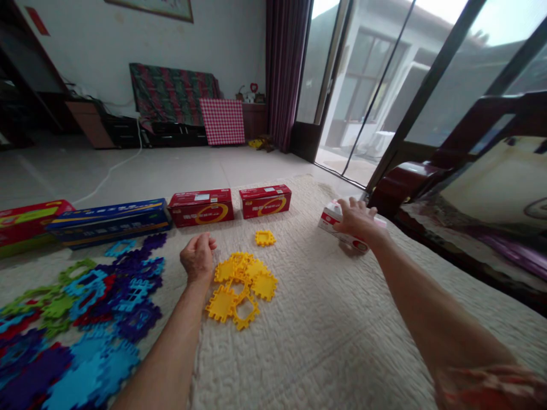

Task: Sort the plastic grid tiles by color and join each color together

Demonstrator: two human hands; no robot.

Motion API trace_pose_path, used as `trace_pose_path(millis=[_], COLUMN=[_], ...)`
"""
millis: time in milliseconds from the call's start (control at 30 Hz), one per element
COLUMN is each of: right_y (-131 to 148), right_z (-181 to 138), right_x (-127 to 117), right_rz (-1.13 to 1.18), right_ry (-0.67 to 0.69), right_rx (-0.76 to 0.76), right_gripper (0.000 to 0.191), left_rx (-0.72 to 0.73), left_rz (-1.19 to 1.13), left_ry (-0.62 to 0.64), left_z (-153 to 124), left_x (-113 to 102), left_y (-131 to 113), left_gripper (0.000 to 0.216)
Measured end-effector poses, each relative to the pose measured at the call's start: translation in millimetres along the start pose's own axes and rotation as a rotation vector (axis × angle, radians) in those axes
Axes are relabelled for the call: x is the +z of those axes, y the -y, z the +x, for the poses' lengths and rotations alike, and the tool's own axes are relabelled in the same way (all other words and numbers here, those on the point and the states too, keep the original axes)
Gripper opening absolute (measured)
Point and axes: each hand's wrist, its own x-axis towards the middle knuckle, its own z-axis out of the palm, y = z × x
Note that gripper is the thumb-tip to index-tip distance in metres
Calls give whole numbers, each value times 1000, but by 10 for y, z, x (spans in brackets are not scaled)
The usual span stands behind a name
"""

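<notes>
My left hand point(198, 257) is curled into a loose fist just above the mat, left of a small heap of yellow interlocking plastic pieces point(221, 303). Nothing shows sticking out of its fingers. A single yellow square piece point(265, 238) lies apart, beyond the heap. On the right, my right hand point(358, 218) reaches over a white and red box point(331, 216), fingers spread across its top and thumb toward the near side. The hand covers much of that box.
Two red boxes point(201, 208) point(265, 201), a blue box point(111, 223) and a red and yellow-green box point(29, 225) stand in a row at the mat's far side. Blue, purple, green and red pieces point(92, 341) pile up at left. A dark wooden seat point(410, 182) borders the right.
</notes>
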Motion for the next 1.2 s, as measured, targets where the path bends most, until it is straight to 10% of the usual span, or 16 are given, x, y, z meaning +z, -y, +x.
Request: trace_pose_path(millis=[133, 267, 467, 767, 1200], right_y=[517, 1167, 1627, 1654, 1256], right_z=[-193, -321, -389, -415, -107], right_x=[-17, 291, 669, 690, 843], right_rz=[239, 561, 497, 436, 1115], right_ry=[-177, 62, 44, -20, 284], right_rx=[-307, -688, -572, -561, -474], right_gripper=[67, 57, 58, 26, 54], left_rx=[-2, 5, 9, 61, 19], left_rz=[1, -4, -7, 51, 50], left_ry=[5, 11, 22, 30, 37], left_z=[-10, -10, -5, 1, -17], left_x=[3, 3, 5, 0, 6], left_y=[-17, -11, 22, 53, 18], left_gripper=[24, 25, 25, 24, 29])
